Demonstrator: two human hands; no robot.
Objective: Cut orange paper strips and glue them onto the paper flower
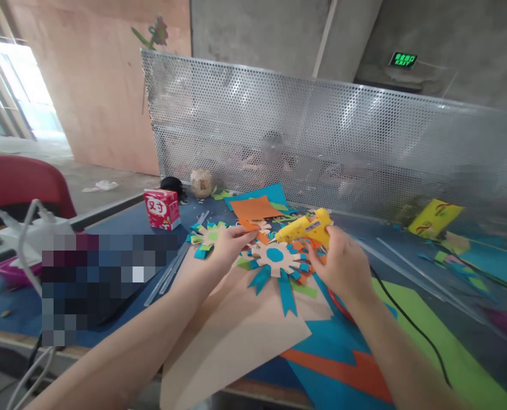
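Note:
My right hand [343, 265] is wrapped round the grip of a yellow hot glue gun [307, 228], its nozzle pointing left. Just below the nozzle lies a paper rosette [274, 254] with a blue centre, curled beige and blue strips and blue tails. My left hand [230, 242] is closed, thumb and fingers pinching a small orange paper strip [260, 226] by the nozzle tip. Partly behind that hand is a second rosette [213, 235] with a light green centre. Beige paper [236, 336] spreads under the hands.
Orange [256, 208] and blue sheets lie at the back, before a perforated metal screen [253, 119]. A red box [162, 209] and a jar [201, 183] stand at left. Clear glue sticks [168, 273] lie nearby. The gun's black cord [411, 319] crosses green paper [441, 347] at right.

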